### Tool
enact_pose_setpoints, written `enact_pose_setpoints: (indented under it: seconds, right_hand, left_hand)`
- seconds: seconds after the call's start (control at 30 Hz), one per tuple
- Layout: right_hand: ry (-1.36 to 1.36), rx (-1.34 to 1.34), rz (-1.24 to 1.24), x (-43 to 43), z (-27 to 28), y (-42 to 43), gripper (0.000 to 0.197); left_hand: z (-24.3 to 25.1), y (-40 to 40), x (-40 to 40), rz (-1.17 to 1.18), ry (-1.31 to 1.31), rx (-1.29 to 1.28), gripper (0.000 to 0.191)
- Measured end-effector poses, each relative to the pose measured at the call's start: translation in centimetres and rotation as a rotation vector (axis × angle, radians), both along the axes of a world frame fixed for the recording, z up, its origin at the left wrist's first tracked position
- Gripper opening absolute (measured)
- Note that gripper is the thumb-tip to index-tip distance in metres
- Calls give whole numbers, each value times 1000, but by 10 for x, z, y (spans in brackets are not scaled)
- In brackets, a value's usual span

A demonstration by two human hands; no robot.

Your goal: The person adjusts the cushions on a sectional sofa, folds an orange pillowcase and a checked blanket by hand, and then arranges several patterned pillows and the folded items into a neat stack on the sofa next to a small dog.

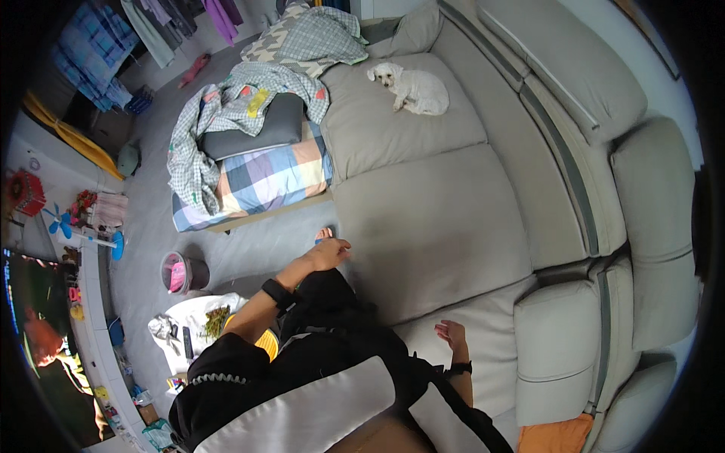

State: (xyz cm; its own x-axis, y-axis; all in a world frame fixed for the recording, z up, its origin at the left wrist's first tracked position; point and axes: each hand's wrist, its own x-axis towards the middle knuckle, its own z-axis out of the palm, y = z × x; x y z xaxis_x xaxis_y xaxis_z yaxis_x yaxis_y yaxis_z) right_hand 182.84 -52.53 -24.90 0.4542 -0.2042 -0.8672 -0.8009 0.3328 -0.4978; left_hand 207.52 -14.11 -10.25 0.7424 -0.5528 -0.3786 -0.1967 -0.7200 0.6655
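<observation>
My left hand (330, 254), with a black band at the wrist, is over my knee in black trousers (328, 291). Its fingers are loosely bent and hold nothing. To the right, my right hand (451, 334) is raised above the grey sofa seat (436, 226), fingers apart and slightly curled, with no object in it. A black band circles that wrist too. Just past my left hand, a sandalled foot (324, 234) shows on the floor. A curly white dog (419, 90) lies on the far sofa cushion, head towards me.
A footstool with a checked cover (272, 175) holds a dark cushion (255, 133) and a crumpled printed cloth (192, 141). A lined waste bin (187, 273) stands left, beyond a white-covered table (170, 317) bearing a remote control (187, 342) and leafy stems (216, 321). A blue-and-white fan (85, 235) and a lit television (51, 340) are farther left.
</observation>
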Motion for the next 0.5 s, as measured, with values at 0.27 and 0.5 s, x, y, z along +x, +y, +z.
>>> enact_pose_setpoints:
  seconds: [0.27,0.5]
  right_hand:
    - [4,-52,-37,143,25,65,26]
    - [21,-99,328,326,54,155,29]
  left_hand:
    - [-100,104,203,300,208,-96,32]
    - [-193,226,322,1337,688,-562,38]
